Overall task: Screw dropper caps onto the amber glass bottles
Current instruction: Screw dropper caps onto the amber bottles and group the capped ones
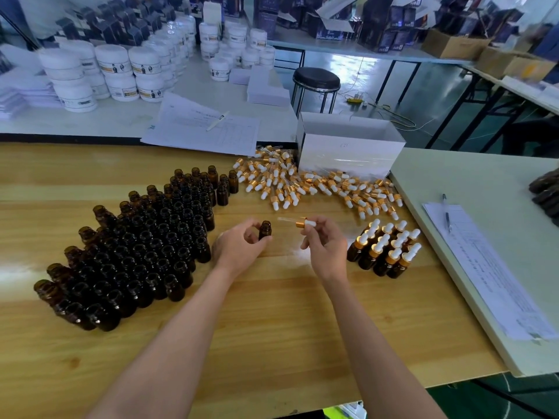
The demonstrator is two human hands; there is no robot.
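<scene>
My left hand [242, 246] holds one open amber bottle [265, 230] upright above the wooden table [272, 328]. My right hand [325, 240] pinches a dropper cap [302, 222] by its white bulb, the gold collar and glass tube pointing left toward the bottle, a short gap apart. Several uncapped amber bottles [142, 249] stand in a block at the left. Capped bottles [385, 252] stand grouped at the right. A heap of loose dropper caps [302, 186] lies behind my hands.
A white cardboard box [348, 146] stands behind the cap heap. Paper forms with pens lie at the back [205, 128] and on the pale side table [484, 267] at right. White jars [121, 74] crowd the far table beside a black stool [316, 80].
</scene>
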